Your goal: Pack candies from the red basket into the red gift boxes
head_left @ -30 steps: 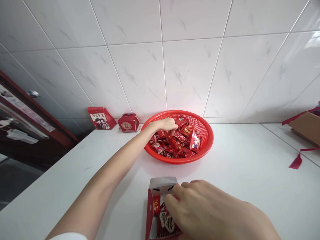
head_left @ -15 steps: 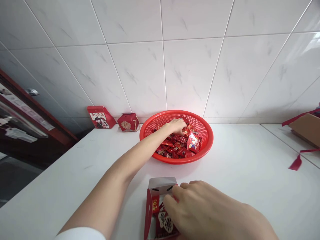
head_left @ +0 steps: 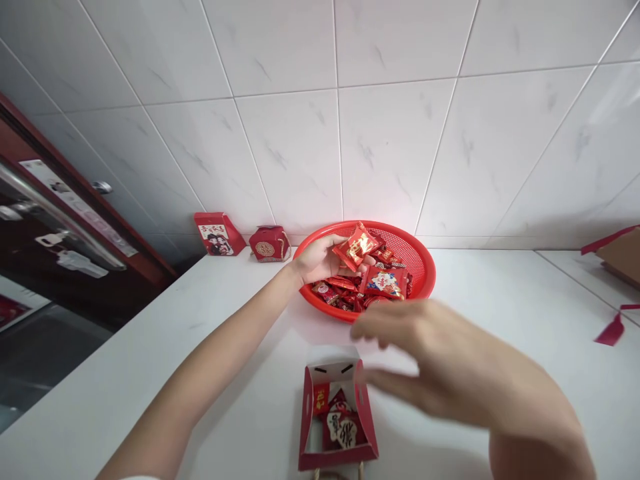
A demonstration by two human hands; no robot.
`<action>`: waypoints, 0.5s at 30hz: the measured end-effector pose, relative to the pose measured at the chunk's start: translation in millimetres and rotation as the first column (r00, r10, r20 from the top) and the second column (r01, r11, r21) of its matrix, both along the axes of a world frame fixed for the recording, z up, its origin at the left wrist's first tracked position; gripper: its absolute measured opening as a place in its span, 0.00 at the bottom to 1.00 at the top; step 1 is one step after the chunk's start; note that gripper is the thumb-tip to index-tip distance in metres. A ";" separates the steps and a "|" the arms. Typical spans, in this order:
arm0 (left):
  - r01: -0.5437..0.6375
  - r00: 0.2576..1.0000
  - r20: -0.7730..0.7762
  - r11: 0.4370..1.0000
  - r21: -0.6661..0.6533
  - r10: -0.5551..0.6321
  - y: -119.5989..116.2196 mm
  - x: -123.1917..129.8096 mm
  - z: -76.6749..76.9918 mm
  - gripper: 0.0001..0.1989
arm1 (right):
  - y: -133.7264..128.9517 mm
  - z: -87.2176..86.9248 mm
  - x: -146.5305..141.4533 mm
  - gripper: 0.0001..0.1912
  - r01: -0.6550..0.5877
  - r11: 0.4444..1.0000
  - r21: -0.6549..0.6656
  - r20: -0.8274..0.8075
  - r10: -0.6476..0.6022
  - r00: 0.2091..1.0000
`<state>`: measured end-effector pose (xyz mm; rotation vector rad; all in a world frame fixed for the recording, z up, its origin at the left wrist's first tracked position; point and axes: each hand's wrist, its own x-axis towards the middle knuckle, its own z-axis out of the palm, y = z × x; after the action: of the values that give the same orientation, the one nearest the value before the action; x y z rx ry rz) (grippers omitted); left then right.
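Over the red plastic basket (head_left: pixel 425 267), my left hand (head_left: pixel 323 261) is turned palm up, holding a shiny red candy packet (head_left: pixel 357 247) with gold print. Wrapped red candies (head_left: pixel 385 283) fill the basket beneath it. My right hand (head_left: pixel 425 360), blurred, hovers above and to the right of an open red box (head_left: pixel 369 420), its fingers apart and nothing between them. Several wrapped sweets (head_left: pixel 343 427) lie inside the box, which has a rope handle at its near end.
Two closed red gift boxes, a taller one (head_left: pixel 220 235) and a smaller one (head_left: pixel 269 244), stand by the tiled wall at left. A cardboard piece (head_left: pixel 623 257) and red ribbon (head_left: pixel 610 330) are at the right. A dark red door (head_left: pixel 65 213) is far left.
My left hand has turned up out of the candies with a packet in it. My right hand has let go of the open box and risen, uncovering the sweets inside.
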<state>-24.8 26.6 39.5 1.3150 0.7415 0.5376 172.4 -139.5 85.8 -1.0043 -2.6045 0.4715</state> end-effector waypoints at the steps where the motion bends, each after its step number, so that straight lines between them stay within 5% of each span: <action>1: -0.003 1.000 0.022 1.000 -0.029 0.003 -7.0 -1.7 0.9 0.25 | 7.9 1.2 3.3 0.07 0.110 0.993 0.039 -0.089 -0.107 0.990; 4: -0.010 1.000 0.026 0.998 -0.060 0.012 -24.9 -4.8 4.5 0.20 | 35.2 -3.7 8.2 0.10 0.445 0.893 0.063 -0.304 -0.407 0.861; 6: -0.029 1.000 0.000 0.999 -0.046 0.029 -35.2 -6.0 7.4 0.13 | 52.0 -12.3 7.9 0.14 0.510 0.860 0.008 -0.361 -0.473 0.804; 12: 0.092 0.995 -0.062 0.985 0.143 -0.084 -64.7 -14.6 17.1 0.14 | 67.7 -25.6 1.0 0.18 0.183 0.949 -0.255 -0.477 -0.288 0.830; 15: 0.035 0.996 -0.093 0.967 0.252 -0.012 -80.9 -25.4 19.6 0.13 | 60.4 -20.7 -1.6 0.17 0.116 0.953 -0.281 -0.560 -0.261 0.787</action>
<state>-50.2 -54.2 59.1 1.5931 0.7486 0.5704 170.8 -79.0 65.1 -0.9769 -1.8948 0.8929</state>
